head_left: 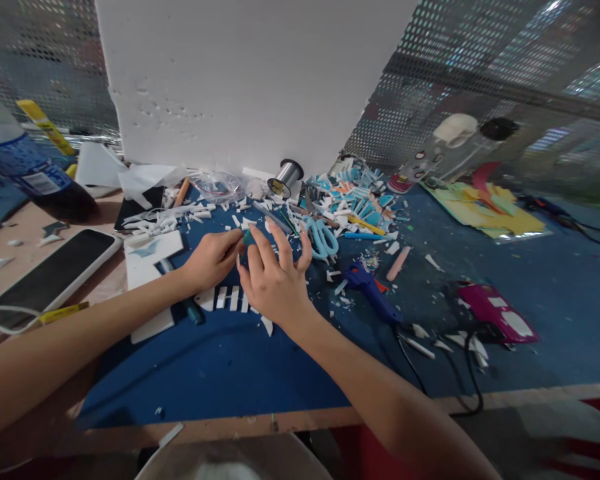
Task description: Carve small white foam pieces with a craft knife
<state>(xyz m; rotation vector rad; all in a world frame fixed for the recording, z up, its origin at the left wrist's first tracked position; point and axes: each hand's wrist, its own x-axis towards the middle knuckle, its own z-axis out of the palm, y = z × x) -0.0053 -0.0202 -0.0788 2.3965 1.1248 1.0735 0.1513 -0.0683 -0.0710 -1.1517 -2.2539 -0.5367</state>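
Observation:
My left hand is closed in a pinch over the blue mat, its fingertips meeting those of my right hand around a small teal piece. The right thumb and forefinger pinch at that piece while the other right fingers are spread upward. White cut letters lie on the mat just under both hands. A white foam sheet and a teal pen lie beside my left wrist.
Light-blue scissors, a blue glue gun with its cord, a magenta tool, a wire spool, scattered foam scraps, yellow paper, a phone, a bottle and a large white board surround the hands.

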